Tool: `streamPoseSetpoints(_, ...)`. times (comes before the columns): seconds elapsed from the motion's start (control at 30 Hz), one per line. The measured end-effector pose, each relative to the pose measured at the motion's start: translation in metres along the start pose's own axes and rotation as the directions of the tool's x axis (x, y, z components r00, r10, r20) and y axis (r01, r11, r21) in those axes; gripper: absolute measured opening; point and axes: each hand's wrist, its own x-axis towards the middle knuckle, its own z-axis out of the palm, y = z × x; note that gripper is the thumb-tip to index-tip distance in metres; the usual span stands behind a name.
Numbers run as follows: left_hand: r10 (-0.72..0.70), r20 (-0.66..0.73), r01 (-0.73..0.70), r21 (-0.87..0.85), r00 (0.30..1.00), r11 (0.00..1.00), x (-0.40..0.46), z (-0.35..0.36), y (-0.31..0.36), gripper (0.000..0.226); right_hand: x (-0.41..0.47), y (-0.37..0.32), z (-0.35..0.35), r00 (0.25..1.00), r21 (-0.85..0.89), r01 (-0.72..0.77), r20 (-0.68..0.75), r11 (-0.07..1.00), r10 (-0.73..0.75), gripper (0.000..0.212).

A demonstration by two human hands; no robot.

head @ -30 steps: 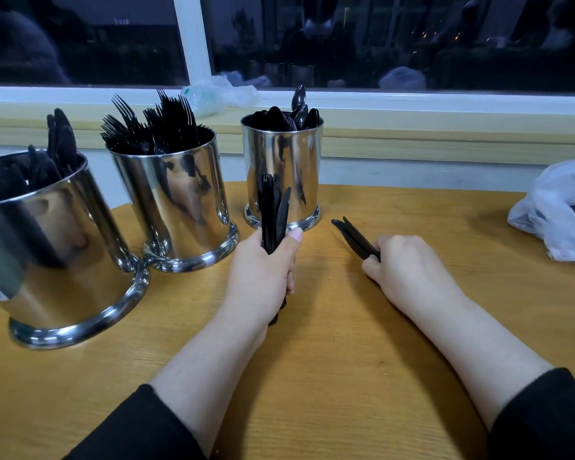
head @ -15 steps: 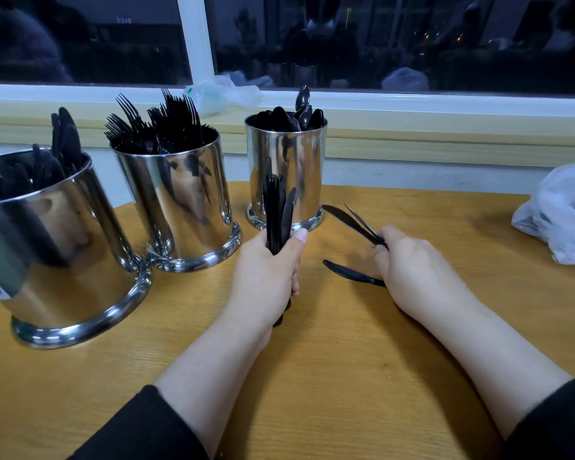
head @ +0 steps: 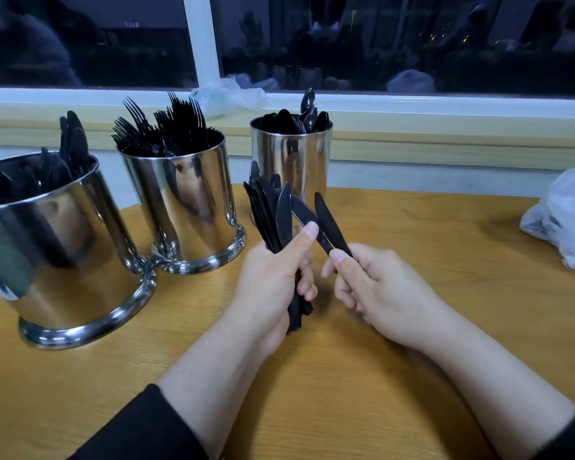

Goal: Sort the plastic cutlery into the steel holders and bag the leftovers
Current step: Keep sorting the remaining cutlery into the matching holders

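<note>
Black plastic knives (head: 273, 214) stand fanned in a bundle gripped upright by the left hand (head: 273, 280), just above the wooden table (head: 312, 393) and in front of the steel holders. That hand's fingers curl around the handles, its thumb lies up along the right side of the bundle, and the handle ends stick out below the palm. The right hand (head: 382, 293) sits just to the right of it, knuckles up, pinching two more knives (head: 329, 224) between thumb and curled fingers; their blades point up and to the left, and one blade touches the left thumb tip. Both forearms reach in from the near edge, with black sleeves (head: 140, 426) pushed back from the wrists. Three steel holders stand in a row on the left half of the table: the nearest, leftmost holder (head: 63, 254) holds dark flat pieces, the middle holder (head: 186, 207) is full of forks (head: 166, 127) with tines up, and the far holder (head: 292, 161), directly behind the bundle, holds spoons (head: 307, 111). A white plastic bag (head: 565, 220) lies at the table's right edge, well apart from the hands. Another crumpled clear bag (head: 226, 94) rests on the windowsill beyond the holders.
</note>
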Motion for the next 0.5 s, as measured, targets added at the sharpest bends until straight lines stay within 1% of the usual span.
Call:
streamPoseSetpoints(0.13,0.003,0.061,-0.005,0.033,0.998,0.999,-0.001,0.001,0.0,0.032,-0.002,-0.003,-0.002,1.0,0.023,-0.006,0.026,1.0,0.005,0.035)
streamPoseSetpoints(0.2,0.009,0.088,-0.014,0.053,0.996,0.998,-0.002,0.001,0.0,0.033,-0.002,-0.005,-0.002,0.999,-0.029,-0.006,0.031,1.0,0.007,0.036)
streamPoseSetpoints(0.3,0.012,0.102,-0.019,0.065,0.995,0.998,-0.003,0.001,0.0,0.029,-0.001,-0.007,-0.002,0.999,-0.157,0.014,0.032,0.988,-0.009,0.036)
streamPoseSetpoints(0.37,0.012,0.095,-0.019,0.078,0.995,0.997,-0.004,0.002,0.0,0.023,-0.002,-0.009,-0.003,0.997,-0.217,0.026,0.072,0.976,-0.01,0.034)
streamPoseSetpoints(0.47,0.02,0.029,-0.023,0.108,0.999,0.994,-0.003,0.002,0.001,0.028,-0.006,-0.012,-0.004,0.984,-0.224,0.037,0.181,0.974,0.005,0.027)
streamPoseSetpoints(0.5,0.021,0.002,-0.021,0.116,1.0,0.993,-0.003,0.001,0.001,0.027,-0.006,-0.011,-0.006,0.982,-0.227,0.049,0.191,0.973,-0.005,0.027)
